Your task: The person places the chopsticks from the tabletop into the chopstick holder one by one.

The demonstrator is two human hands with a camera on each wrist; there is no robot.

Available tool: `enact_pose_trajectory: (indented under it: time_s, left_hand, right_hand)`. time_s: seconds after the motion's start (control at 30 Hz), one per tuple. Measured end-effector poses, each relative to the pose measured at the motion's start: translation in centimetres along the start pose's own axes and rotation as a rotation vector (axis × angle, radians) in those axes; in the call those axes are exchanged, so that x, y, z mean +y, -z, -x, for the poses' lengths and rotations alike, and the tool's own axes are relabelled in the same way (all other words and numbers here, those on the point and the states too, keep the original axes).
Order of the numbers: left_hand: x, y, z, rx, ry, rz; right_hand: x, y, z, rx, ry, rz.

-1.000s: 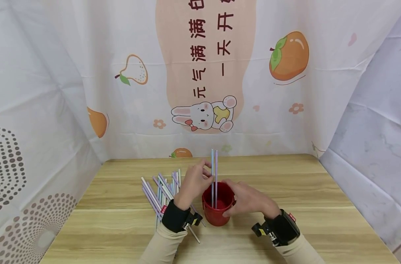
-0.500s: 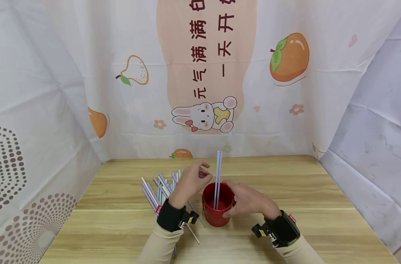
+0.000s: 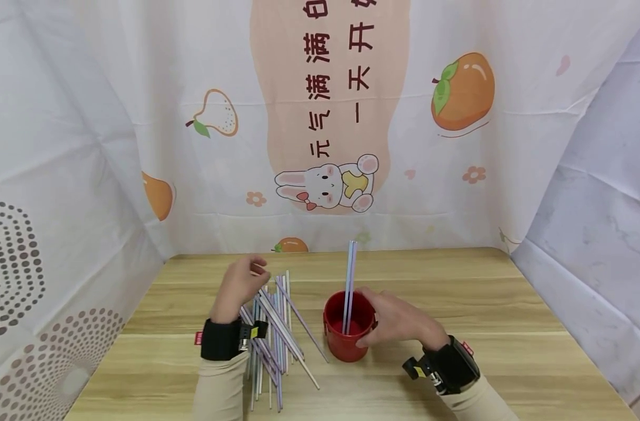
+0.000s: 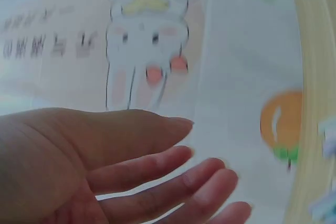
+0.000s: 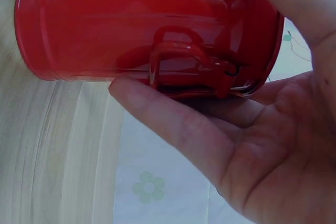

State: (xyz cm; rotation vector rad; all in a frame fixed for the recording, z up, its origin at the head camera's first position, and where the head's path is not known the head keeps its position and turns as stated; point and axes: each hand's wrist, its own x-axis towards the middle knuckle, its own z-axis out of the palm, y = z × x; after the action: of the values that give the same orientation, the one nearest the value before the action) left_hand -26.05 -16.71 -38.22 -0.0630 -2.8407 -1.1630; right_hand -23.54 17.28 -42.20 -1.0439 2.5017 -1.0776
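Observation:
My left hand (image 3: 242, 285) hovers over the upper left part of a loose pile of thin straight sticks (image 3: 283, 330), white, lilac and pale blue, like drinking straws. Its fingers are loosely bent with nothing between them, as the left wrist view also shows. To the right of the pile stands a small red metal bucket (image 3: 346, 349), upright, with a red handle (image 5: 178, 51) folded at its side. Two sticks (image 3: 351, 266), pale blue and lilac, stand in it, rising well above the rim. My right hand (image 3: 399, 318) grips the bucket's right side, thumb and fingers around it.
All this rests on a wood-grain table (image 3: 483, 351). Behind it hangs a white printed cloth (image 3: 204, 175), with further cloth sheets at the left and right. Some sticks in the pile cross over one another and point toward the table's front.
My left hand has let go of a stick at the bucket and moved left over the pile. The two sticks now lean together toward the right. My right hand has stayed on the bucket.

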Motion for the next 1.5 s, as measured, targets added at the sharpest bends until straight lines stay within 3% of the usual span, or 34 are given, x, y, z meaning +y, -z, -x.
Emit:
enact_pose_trajectory:
  time_s: [0.2,0.37,0.53,0.77,1.1,1.5]
  left_hand:
    - [-3.5,2.4,0.6,-0.025,0.141,-0.058]
    - [-5.8,3.0,0.9,-0.054,0.257,-0.016]
    - [-7.7,2.8,0.7,-0.084,0.324,-0.049]
    - [-9.1,1.3,0.3,-0.131,0.411,-0.092]
    - [-9.4,0.1,-0.1,-0.157,0.414,-0.169]
    - [-9.8,0.6,0.3,-0.165,0.426,-0.091]
  right_hand:
    - [0.1,0.0,0.1,0.005,0.007,-0.005]
    - [0.2,-0.1,0.2,-0.001,0.008,-0.014]
    - [0.2,-0.2,0.1,-0.004,0.000,-0.028]
    - [0.1,-0.1,0.0,-0.007,-0.002,-0.011]
    - [0.1,0.1,-0.2,-0.002,0.010,0.001]
    - [0.1,0.1,-0.4,-0.014,-0.019,-0.029]
